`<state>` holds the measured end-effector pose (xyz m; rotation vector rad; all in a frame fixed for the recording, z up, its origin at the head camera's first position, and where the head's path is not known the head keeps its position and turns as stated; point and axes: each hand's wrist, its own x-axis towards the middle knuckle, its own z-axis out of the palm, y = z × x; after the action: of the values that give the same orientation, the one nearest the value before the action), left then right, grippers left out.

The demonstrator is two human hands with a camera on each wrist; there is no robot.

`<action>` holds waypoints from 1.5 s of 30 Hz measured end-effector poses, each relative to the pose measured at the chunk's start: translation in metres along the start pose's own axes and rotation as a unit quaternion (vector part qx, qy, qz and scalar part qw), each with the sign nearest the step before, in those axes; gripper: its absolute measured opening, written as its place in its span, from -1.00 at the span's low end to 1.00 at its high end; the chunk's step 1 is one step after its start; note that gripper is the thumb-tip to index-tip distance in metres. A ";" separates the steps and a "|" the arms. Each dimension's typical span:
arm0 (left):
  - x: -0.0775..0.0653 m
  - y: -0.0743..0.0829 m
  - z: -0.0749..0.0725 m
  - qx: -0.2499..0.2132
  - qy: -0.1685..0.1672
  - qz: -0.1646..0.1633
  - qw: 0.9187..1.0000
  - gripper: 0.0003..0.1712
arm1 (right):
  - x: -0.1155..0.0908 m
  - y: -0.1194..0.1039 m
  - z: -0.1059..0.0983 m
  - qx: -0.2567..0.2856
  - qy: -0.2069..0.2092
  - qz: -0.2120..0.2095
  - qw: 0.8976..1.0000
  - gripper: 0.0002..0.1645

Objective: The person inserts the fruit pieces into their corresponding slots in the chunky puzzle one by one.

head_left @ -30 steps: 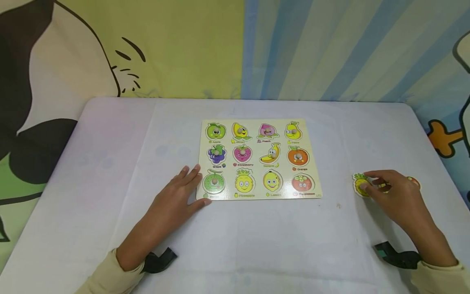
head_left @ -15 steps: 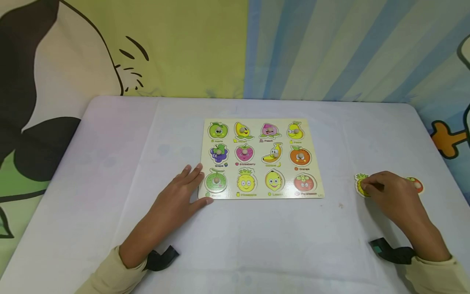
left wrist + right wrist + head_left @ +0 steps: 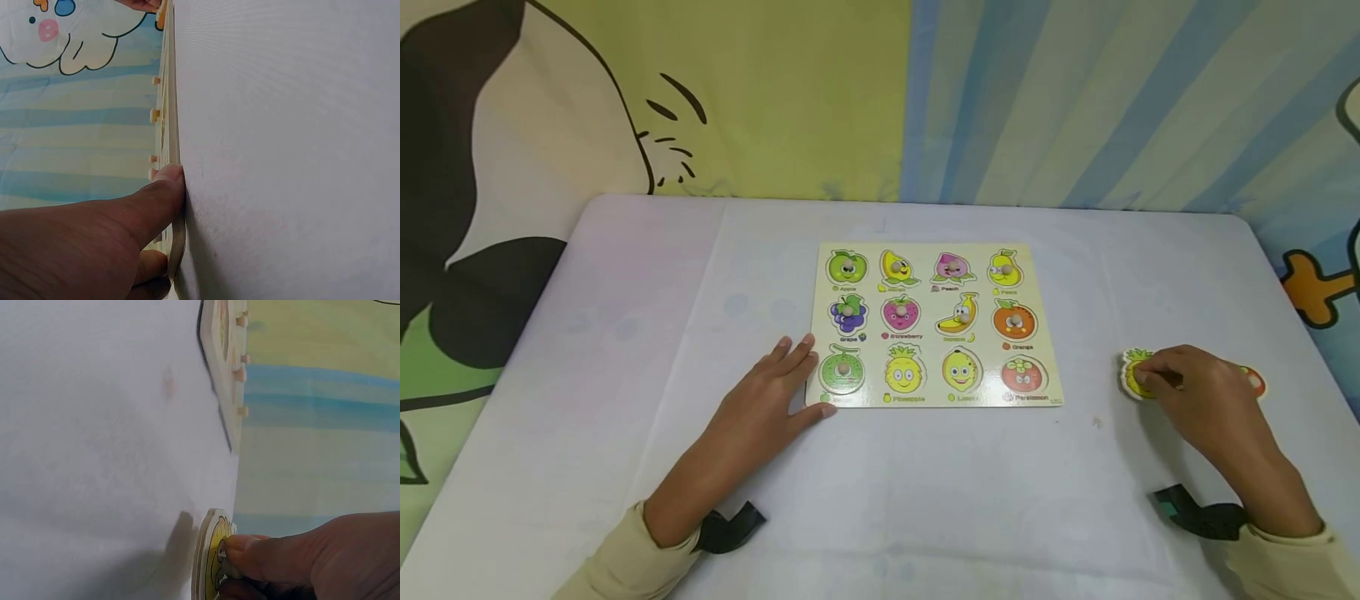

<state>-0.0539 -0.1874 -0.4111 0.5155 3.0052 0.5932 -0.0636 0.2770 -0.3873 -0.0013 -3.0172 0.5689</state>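
My right hand (image 3: 1210,400) pinches a pineapple puzzle piece (image 3: 1127,375) by its knob, on the right of the table. In the right wrist view, thumb and finger meet at the knob of this piece (image 3: 209,559), which stands close over the cloth with its shadow beside it. A red persimmon piece (image 3: 1257,381) shows partly behind that hand. My left hand (image 3: 760,404) rests at the lower left corner of the fruit puzzle board (image 3: 927,308), fingers spread along its edge. The left wrist view shows the thumb (image 3: 165,187) against the board's side.
Most fruit on the board carry knobs; the pineapple, lemon and persimmon spots in the bottom row show none. A white cloth (image 3: 970,500) covers the table. Behind its far edge hangs a patterned backdrop (image 3: 775,100). Black straps (image 3: 730,529) sit at both wrists.
My right hand's fingers have closed on the pineapple piece's knob, and the piece has tilted and shifted slightly left. A yellow piece glimpsed under that hand is now hidden. The left hand stays put.
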 end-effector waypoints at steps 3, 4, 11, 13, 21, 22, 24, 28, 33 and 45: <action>0.000 0.000 0.000 -0.001 0.000 0.001 1.000 -0.07 | 0.001 -0.007 -0.002 0.002 0.001 -0.013 1.000 -0.84; 0.000 0.000 0.000 -0.002 -0.001 0.002 1.000 -0.07 | 0.001 -0.009 -0.002 0.002 -0.001 -0.019 1.000 -0.84; 0.000 -0.001 0.000 -0.008 0.003 0.008 1.000 -0.08 | 0.003 -0.024 -0.003 0.013 -0.023 -0.055 0.998 -0.83; 0.000 -0.001 0.000 -0.008 0.005 0.007 1.000 -0.08 | 0.003 -0.029 -0.003 0.016 -0.026 -0.063 0.998 -0.84; 0.000 -0.001 0.002 -0.005 0.004 0.003 1.000 -0.08 | 0.009 -0.053 0.002 0.035 -0.022 -0.107 0.993 -0.82; 0.000 -0.002 0.002 -0.005 0.004 0.003 1.000 -0.08 | 0.009 -0.057 0.003 0.038 -0.022 -0.113 0.993 -0.81; 0.000 -0.002 0.002 -0.004 0.003 0.004 1.000 -0.08 | 0.011 -0.065 0.005 0.043 -0.020 -0.126 0.991 -0.81; 0.000 -0.002 0.002 -0.006 0.008 0.004 1.000 -0.08 | 0.015 -0.078 0.009 0.054 -0.019 -0.152 0.987 -0.82; 0.002 -0.001 0.004 -0.011 0.009 0.006 1.000 -0.08 | 0.019 -0.091 0.013 0.064 -0.016 -0.172 0.983 -0.81; 0.001 0.000 0.001 -0.004 -0.001 -0.003 1.000 -0.07 | 0.028 -0.120 0.026 0.096 -0.035 -0.200 0.974 -0.79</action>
<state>-0.0544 -0.1867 -0.4118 0.5047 3.0005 0.6027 -0.0916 0.1565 -0.3663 0.6322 -2.8852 0.8220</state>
